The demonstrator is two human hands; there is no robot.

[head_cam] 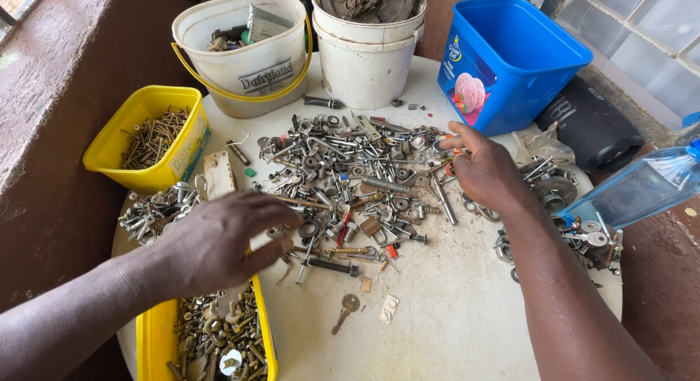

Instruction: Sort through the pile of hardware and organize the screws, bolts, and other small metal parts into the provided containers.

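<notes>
Table: round and white, strewn with metal parts.
Blue tub: stands at the far right edge.
White buckets: two at the far side, holding scrap.
Yellow tubs: one with nails at far left, another with bolts at the near edge.
Hardware pile: bolts, nuts and washers mid-table, between both hands.
Left hand: open, fingers spread, hovering at the pile's near-left edge.
Right hand: open, fingertips touching the pile's right side.
Key: lies alone, nearer than the pile.
</notes>
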